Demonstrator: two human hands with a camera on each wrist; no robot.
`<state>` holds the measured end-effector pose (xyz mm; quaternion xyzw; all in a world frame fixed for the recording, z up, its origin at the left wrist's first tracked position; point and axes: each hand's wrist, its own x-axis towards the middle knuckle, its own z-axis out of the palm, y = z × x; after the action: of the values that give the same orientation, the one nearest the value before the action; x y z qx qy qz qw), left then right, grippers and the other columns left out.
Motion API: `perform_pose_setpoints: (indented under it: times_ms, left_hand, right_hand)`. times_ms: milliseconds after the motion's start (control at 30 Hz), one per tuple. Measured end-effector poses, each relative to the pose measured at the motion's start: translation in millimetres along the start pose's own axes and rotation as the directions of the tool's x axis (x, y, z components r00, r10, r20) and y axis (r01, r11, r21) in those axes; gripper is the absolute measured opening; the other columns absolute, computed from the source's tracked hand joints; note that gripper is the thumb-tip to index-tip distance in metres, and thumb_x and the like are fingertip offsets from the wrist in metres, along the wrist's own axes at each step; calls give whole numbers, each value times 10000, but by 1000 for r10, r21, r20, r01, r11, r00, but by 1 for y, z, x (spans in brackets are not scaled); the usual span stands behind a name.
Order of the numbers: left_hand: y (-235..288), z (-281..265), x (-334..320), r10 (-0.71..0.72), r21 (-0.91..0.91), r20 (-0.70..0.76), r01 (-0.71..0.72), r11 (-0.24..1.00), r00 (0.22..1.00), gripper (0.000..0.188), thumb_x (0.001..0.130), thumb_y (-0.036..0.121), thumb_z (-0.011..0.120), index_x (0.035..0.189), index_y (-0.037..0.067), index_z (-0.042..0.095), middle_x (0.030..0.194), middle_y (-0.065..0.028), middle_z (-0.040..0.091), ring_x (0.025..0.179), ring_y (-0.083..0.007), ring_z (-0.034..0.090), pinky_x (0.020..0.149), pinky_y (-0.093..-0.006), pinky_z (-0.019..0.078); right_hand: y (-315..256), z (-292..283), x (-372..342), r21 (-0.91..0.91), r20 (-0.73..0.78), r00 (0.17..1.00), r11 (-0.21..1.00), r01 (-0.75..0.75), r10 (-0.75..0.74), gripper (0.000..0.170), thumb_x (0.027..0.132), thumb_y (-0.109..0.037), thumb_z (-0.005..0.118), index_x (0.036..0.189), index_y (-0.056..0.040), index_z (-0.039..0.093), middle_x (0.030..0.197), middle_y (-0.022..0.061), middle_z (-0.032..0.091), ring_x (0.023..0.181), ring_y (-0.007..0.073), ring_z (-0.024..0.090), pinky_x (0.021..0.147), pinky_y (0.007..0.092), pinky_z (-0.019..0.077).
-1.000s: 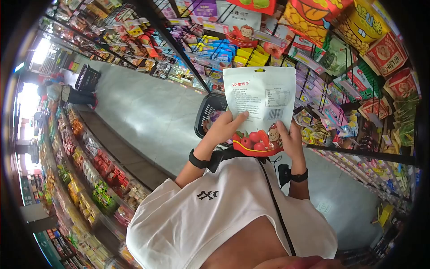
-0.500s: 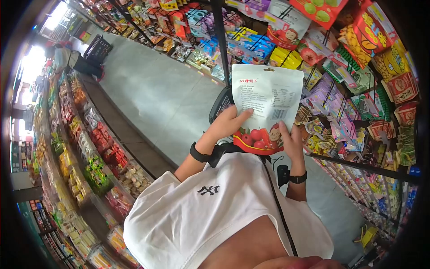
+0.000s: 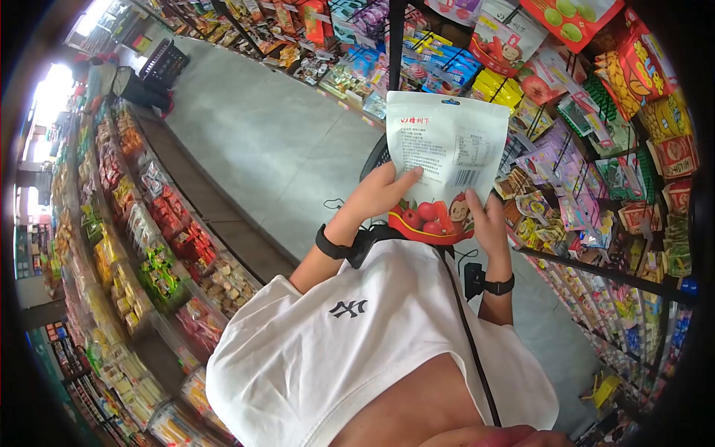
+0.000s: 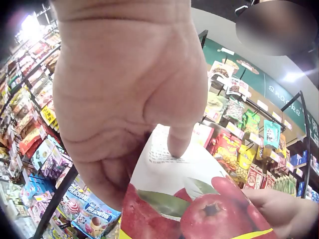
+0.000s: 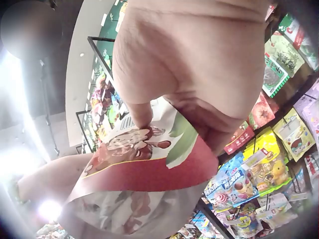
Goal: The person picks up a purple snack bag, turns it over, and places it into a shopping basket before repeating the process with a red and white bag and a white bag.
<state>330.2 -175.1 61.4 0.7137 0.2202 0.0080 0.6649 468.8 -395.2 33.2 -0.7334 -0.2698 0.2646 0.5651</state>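
We are watching a person holding a snack pouch (image 3: 439,141) in front of the chest, its printed back turned towards the person and its white end with the hang hole pointing to the far side. The left hand (image 3: 376,194) is gripping the pouch's left edge, the thumb lying across the lines of print and the other fingers curling behind. The right hand (image 3: 489,223) is pinching the lower right side, its thumb pressing near the barcode and its other fingers going behind, where the pouch is hiding their tips from us. On the near end we are seeing red fruit and a cartoon monkey printed above a red band. Just beyond the pouch's left edge, a dark basket (image 3: 379,156) is partly showing. To the right, a rack of hanging snack packs (image 3: 573,171) is standing, and on the left, a long shelf of bagged goods (image 3: 160,246) is running away from us. Far left, another person (image 3: 112,86) is standing beside a second black basket (image 3: 164,63) on the grey floor (image 3: 246,127).
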Motion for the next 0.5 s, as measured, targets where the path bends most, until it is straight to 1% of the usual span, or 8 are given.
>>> perform_pose_setpoints:
  times_ms: [100, 200, 300, 400, 500]
  left_hand:
    - [-1, -4, -2, 1, -2, -16, -1, 1000, 1000, 435, 1067, 311, 570, 1299, -49, 645, 1188, -166, 739, 1079, -236, 695, 962, -358, 519]
    - [10, -8, -8, -54, 47, -35, 56, 997, 998, 429, 1067, 305, 569, 1291, -51, 650, 1177, -170, 743, 1065, -244, 700, 953, -364, 523]
    - [5, -10, -9, -39, 34, -41, 41, 999, 998, 427, 1067, 300, 567, 1299, -50, 646, 1190, -172, 740, 1076, -246, 696, 960, -364, 520]
    - [-6, -10, -7, 4, 1, -47, -4, 1000, 999, 427, 1068, 297, 564, 1305, -48, 644, 1198, -171, 737, 1088, -247, 692, 965, -363, 518]
    - [-9, -11, -8, 8, -8, -32, -8, 1000, 999, 430, 1067, 297, 565, 1309, -50, 641, 1203, -170, 735, 1092, -240, 687, 969, -362, 515]
  right_hand:
    - [-2, 3, 2, -13, 6, 1000, 1000, -7, 7, 399, 1070, -318, 597, 1191, 54, 680, 1085, 105, 759, 971, 153, 683, 883, 324, 525]
    - [-3, 6, 2, -48, 9, 1000, 999, -7, 8, 405, 1069, -321, 598, 1181, 58, 686, 1078, 107, 762, 968, 154, 685, 883, 323, 524]
    - [-2, 10, 2, -23, 25, 1000, 1000, -5, 6, 372, 1081, -296, 582, 1175, 50, 681, 1076, 70, 737, 970, 116, 648, 882, 294, 505]
    - [-1, 11, 1, -30, 36, 999, 1000, -2, 4, 368, 1083, -293, 577, 1169, 49, 683, 1072, 69, 736, 971, 117, 647, 886, 294, 503]
    - [-9, 14, -3, -26, 23, 1000, 1000, -6, 6, 365, 1084, -288, 575, 1168, 51, 682, 1070, 66, 734, 973, 118, 646, 890, 296, 502]
